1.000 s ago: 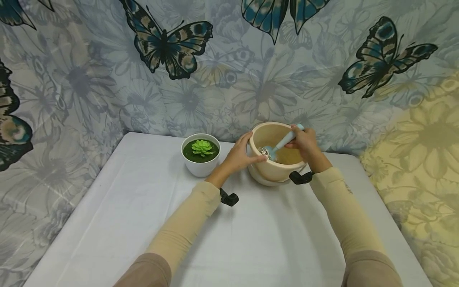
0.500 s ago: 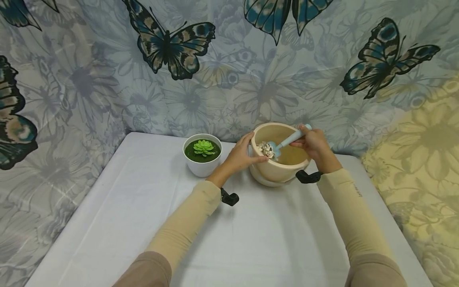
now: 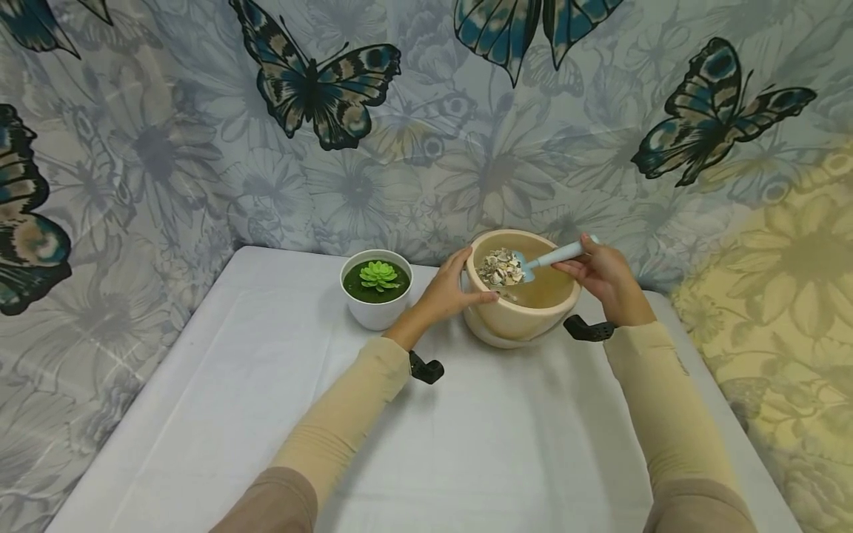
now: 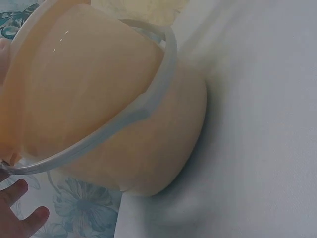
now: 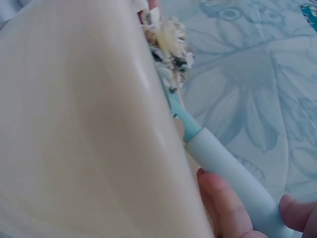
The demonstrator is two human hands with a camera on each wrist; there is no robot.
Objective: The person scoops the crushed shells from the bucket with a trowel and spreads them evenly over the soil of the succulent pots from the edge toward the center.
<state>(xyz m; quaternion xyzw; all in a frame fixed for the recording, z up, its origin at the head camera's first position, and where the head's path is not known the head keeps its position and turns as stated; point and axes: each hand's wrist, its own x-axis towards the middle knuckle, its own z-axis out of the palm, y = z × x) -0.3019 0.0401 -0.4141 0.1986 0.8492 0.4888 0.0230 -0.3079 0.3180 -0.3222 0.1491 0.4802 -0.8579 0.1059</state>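
A beige bucket (image 3: 513,322) stands near the back edge of the table, its pale handle (image 4: 106,134) hanging down its outer side. My left hand (image 3: 448,285) holds the left of its rim, thumb at the front and fingers further back. Between thumb and fingers, my right hand (image 3: 608,275) grips the light blue handle of a small toy shovel (image 3: 560,255). A heap of small shells (image 3: 501,268) sits on the shovel's blade, just inside and above the bucket's rim. In the right wrist view, the bucket's wall hides part of the blade.
A white pot (image 3: 376,314) with a green succulent (image 3: 379,275) stands just left of my left hand. The table (image 3: 466,444) has a white cover. Behind it hangs a butterfly-patterned cloth (image 3: 426,185).
My right hand has moved right and drawn the shovel up from deeper in the bucket, bringing the shell heap into fuller view. My left hand has stayed on the rim.
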